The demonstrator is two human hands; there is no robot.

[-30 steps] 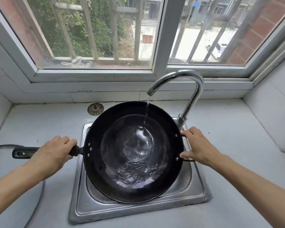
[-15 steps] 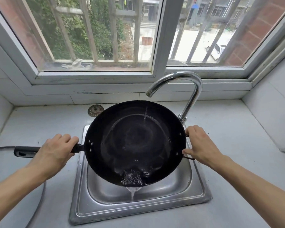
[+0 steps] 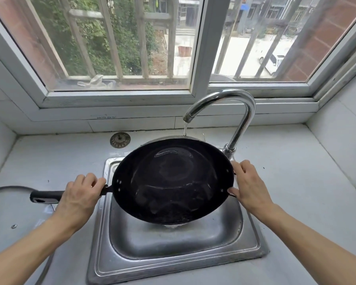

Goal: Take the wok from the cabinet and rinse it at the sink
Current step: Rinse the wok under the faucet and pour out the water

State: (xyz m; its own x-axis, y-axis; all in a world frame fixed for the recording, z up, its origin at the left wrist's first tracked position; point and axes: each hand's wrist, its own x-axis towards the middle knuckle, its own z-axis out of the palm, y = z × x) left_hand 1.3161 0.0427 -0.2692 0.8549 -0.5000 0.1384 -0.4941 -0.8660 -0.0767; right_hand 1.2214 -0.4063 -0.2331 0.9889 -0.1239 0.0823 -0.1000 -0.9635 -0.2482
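Grey counter [image 3: 296, 182] runs under a barred window [image 3: 132, 48], with a steel sink [image 3: 173, 254] let into it and a curved tap [image 3: 234, 103] standing at the sink's back right corner. A round strainer [image 3: 120, 140] lies on the counter behind the sink, well apart from the hands.

The wok [image 3: 173, 182] is out of the cabinet and held above the basin, tipped steeply so its inside faces the person and its near rim hangs lowest. The left hand [image 3: 78, 200] is wrapped around the long black handle [image 3: 45, 197] close to where it meets the bowl. The right hand [image 3: 249, 186] clasps the small loop grip on the opposite rim, thumb at the near side and fingers curled behind it.

Water runs from the tap in a thin stream that drops behind the wok's raised far rim; whether it lands inside cannot be told. The wok's inside looks wet and streaked but holds no pool. A little water seems to spill off the low rim into the basin, which holds only a wet film.

This looks like the emptying part of the rinse, late in the task. Next would likely be levelling the wok while keeping both grips firm, since wet handles can slip, then shutting off the tap.
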